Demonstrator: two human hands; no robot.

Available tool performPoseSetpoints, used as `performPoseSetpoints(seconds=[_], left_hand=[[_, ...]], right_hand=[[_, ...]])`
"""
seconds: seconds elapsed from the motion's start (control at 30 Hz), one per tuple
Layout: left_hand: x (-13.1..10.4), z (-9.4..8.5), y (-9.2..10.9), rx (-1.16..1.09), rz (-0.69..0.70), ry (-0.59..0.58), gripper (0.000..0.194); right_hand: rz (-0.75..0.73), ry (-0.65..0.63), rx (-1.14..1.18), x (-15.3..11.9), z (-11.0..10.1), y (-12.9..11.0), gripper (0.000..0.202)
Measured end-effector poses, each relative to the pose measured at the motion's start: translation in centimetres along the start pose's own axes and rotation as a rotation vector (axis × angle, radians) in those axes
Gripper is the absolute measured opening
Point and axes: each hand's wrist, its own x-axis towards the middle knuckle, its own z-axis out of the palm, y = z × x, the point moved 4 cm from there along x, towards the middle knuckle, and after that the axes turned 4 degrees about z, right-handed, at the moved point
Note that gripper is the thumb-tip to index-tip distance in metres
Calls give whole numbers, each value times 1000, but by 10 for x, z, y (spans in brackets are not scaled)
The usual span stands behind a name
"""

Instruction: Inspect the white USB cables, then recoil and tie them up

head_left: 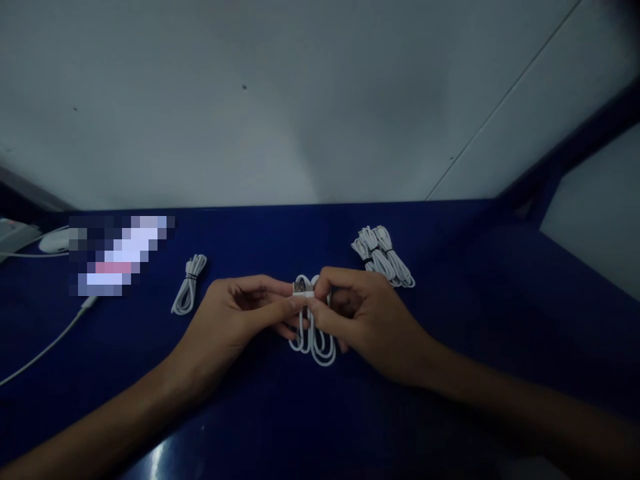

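Note:
Between both hands, a white USB cable [324,357] is gathered in loops that hang below the fingers. Its metal-tipped plug [300,287] shows at the top, between the fingertips. My left hand [245,310] pinches the cable near the plug from the left. From the right, my right hand [357,310] grips it with thumb and forefinger, close to the left fingertips. Left of my left hand lies a coiled white cable [186,293] with a black tie. Several more tied white cables [383,257] lie in a pile beyond my right hand.
The blue tabletop [260,413] meets a pale wall [240,147] at the back. A blurred-out bright object [125,253] lies at the left with a white cord [50,347] running from it. A white charger-like piece [54,240] sits behind it.

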Motion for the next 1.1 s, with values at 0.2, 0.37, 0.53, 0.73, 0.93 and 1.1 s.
performPoseSetpoints(seconds=[0.2,0.37,0.53,0.73,0.93,1.1], left_hand=[[1,-1,-2,8,-16,-11,10],[0,-2,-3,13,-27,-5,12],[1,-1,-3,0,-8,-1,11],[2,0,-3,-4,-20,-5,9],[0,-1,-5,-17,-20,1,12],[1,-3,-6,-27,-22,-20,11]], right_hand=[[-30,22,-9,0,-1,-2,21],[1,13,-12,1,0,0,22],[-7,26,-6,1,-1,1,21],[8,13,3,-1,-1,1,23],[36,-26,44,-1,0,0,23],[18,-6,36,-1,1,0,24]])
